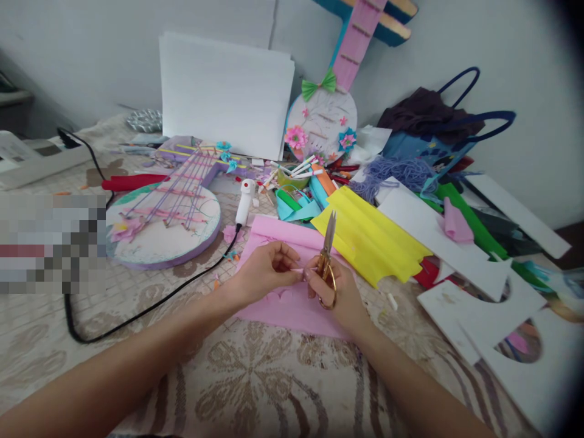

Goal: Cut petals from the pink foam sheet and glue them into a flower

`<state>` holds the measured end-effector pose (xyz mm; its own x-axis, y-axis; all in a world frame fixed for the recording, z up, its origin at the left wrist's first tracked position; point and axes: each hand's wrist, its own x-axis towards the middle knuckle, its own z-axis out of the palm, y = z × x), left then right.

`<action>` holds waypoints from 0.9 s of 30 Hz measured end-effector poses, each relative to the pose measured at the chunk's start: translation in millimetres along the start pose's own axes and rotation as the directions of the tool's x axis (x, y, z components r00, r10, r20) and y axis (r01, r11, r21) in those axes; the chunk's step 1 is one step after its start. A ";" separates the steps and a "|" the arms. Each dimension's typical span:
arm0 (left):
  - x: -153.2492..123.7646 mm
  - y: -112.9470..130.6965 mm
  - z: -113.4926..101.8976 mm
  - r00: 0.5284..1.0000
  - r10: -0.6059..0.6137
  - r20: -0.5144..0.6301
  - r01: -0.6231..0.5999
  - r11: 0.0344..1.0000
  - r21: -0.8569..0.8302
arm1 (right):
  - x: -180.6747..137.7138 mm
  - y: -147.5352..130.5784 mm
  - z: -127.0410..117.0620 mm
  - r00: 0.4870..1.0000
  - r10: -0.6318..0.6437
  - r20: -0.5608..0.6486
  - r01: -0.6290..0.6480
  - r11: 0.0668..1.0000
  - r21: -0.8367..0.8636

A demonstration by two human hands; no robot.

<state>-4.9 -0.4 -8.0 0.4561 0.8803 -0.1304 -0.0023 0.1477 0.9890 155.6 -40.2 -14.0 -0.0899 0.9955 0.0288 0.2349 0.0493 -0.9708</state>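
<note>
My right hand (337, 286) is closed around gold-handled scissors (329, 243), whose metal blades point upward, away from me. My left hand (266, 267) pinches a small pink piece (297, 271), probably of paper, and the thumb and finger of my right hand meet its other end. Much of this piece is hidden by my fingers. Both hands are over a pink crepe paper sheet (274, 311), which is rolled up along its far edge and lies on the patterned tablecloth. Cut marks or scraps show on the sheet beside my left hand.
A white glue gun (245, 201) trails a black cord (159, 302) leftward. Left of it lies a lilac, string-covered instrument model (191, 201). Yellow crepe paper (369, 234), purple yarn (396, 176) and white board offcuts (474, 322) crowd the right. A decorated pink-necked model (322, 115) leans against the wall.
</note>
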 end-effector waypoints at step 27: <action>-4.0 4.9 3.2 0.994 -0.108 0.019 0.106 0.991 0.086 | -0.1 -0.4 -1.1 0.999 0.032 0.021 -0.032 0.999 0.019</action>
<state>-3.9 -4.6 -2.5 0.4709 0.8503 -0.2350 0.1225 0.2007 0.9720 156.7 -40.2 -13.3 -0.1031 0.9946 -0.0073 0.2193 0.0156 -0.9755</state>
